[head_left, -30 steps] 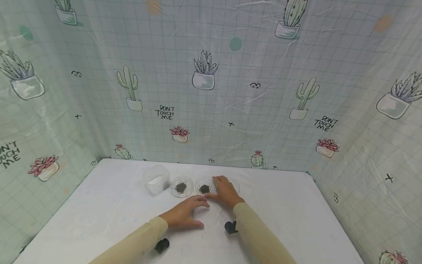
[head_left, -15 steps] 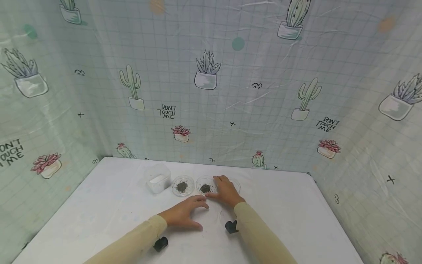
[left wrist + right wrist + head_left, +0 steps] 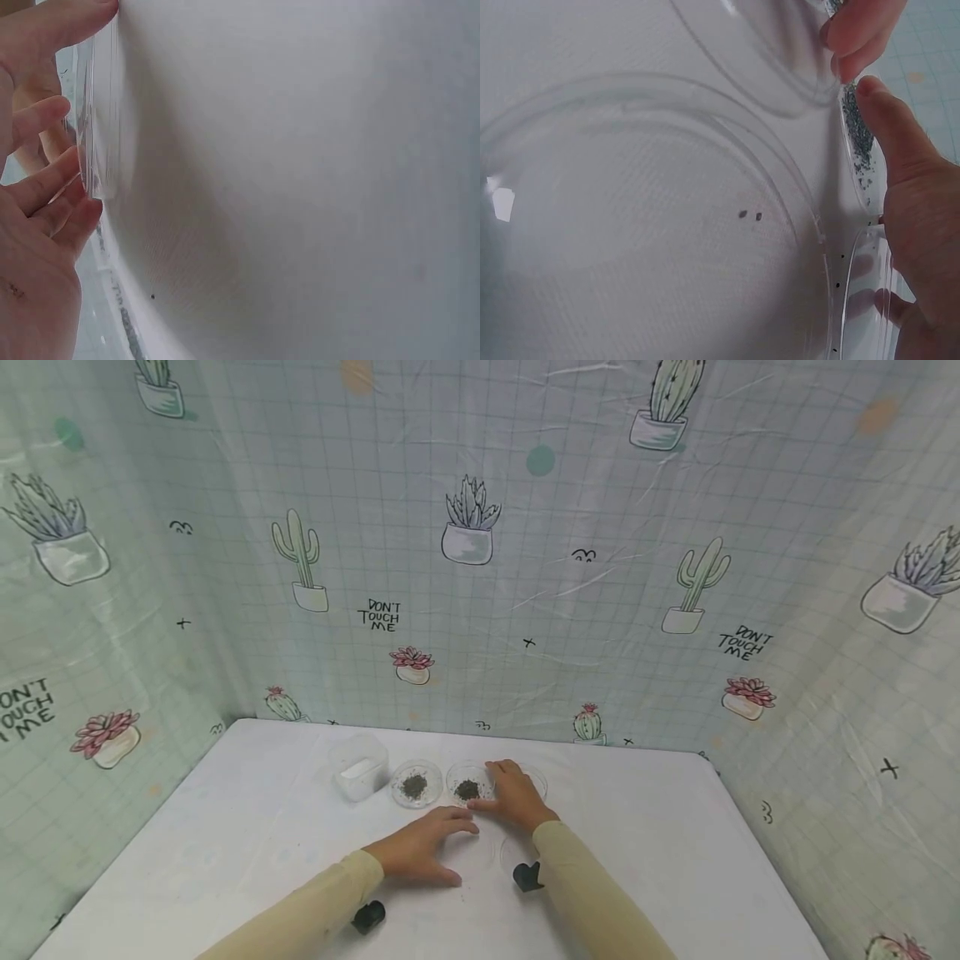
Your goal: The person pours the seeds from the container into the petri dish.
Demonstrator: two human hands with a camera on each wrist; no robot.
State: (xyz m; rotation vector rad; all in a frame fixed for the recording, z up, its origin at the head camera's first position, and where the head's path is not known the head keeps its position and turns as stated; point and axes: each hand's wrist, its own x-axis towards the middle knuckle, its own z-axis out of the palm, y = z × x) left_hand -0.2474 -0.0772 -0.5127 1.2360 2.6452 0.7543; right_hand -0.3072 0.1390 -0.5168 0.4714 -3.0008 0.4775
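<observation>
My left hand (image 3: 420,847) lies low over the table, thumb and fingers spread round the rim of a clear petri dish (image 3: 97,135). My right hand (image 3: 513,795) spans a petri dish of dark granules (image 3: 467,789), thumb at its near rim and index finger at the far one. The right wrist view shows this thumb (image 3: 892,124) beside the granules. Another clear dish (image 3: 532,777) is partly hidden behind the right hand. Under the right wrist lies a clear petri dish (image 3: 630,225) with two dark specks showing.
Left of the granule dish stands a second dish of dark granules (image 3: 414,786). Farther left is a translucent plastic container (image 3: 360,768) with something white inside. A cactus-print curtain (image 3: 480,610) surrounds the white table (image 3: 637,843) at the back and sides.
</observation>
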